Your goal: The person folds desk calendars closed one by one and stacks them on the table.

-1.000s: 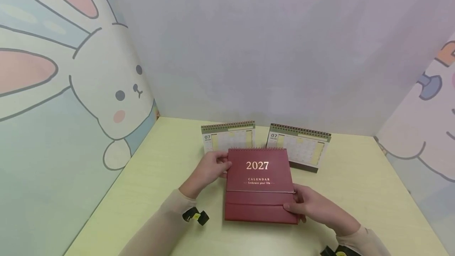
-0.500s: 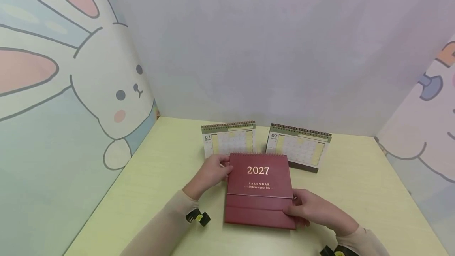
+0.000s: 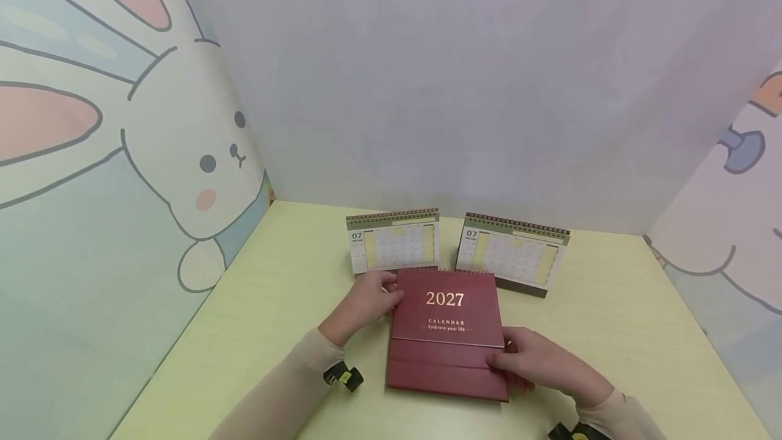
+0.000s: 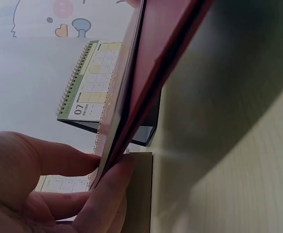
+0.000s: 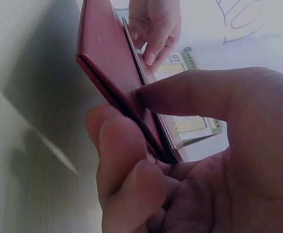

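A dark red desk calendar [image 3: 446,321] with gold "2027" lettering and a spiral along its top edge is held between both hands, folded fairly flat. My left hand [image 3: 366,301] pinches its upper left edge, thumb on the cover and fingers behind, as the left wrist view shows. At the lower right edge, my right hand [image 3: 544,362] grips it with the thumb on the front and fingers curled underneath. In both wrist views a shadow lies under the calendar, and its edge is apart from the table.
Two standing desk calendars showing "07" are behind the red one: a left calendar [image 3: 394,243] and a right calendar [image 3: 513,250]. The pale yellow table [image 3: 281,263] meets a plain back wall [image 3: 452,87]. Side walls carry cartoon prints, including a rabbit [image 3: 189,141].
The red calendar has moved down toward the person, with both hands still holding it. More of the left standing calendar now shows above it.
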Tool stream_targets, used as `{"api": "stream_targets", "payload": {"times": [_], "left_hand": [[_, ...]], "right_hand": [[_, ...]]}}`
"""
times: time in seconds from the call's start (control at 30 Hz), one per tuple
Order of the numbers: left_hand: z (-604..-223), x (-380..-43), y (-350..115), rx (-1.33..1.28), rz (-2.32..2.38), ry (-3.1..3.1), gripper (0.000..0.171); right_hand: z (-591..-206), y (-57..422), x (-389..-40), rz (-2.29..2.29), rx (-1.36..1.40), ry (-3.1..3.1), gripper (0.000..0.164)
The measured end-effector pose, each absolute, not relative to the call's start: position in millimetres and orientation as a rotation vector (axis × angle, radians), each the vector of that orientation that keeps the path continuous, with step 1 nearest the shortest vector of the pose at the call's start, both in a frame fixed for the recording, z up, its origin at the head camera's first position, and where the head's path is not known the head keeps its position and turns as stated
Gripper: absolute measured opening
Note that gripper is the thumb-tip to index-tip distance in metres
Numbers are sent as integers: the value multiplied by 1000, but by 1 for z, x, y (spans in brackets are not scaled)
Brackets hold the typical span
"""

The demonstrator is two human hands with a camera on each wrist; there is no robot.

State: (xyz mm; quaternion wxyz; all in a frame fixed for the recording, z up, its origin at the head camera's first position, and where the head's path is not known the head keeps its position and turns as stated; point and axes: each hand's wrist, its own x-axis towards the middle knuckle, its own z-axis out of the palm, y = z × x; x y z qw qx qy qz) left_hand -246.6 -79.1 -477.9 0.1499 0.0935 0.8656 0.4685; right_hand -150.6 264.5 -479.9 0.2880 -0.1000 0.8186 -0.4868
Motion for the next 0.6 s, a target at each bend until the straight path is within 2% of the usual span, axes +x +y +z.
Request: {"api": "stream_targets", "payload": {"times": [0.3,0.6], "left_hand": [[-483,-244,-77,284,1310,2507,14],[-485,-244,-75,300,1324,2480,13]], "right_hand": [[-483,264,-151,-1266,-244,2234,29],[-486,266,-152,-1276,-247,2242,31]]}}
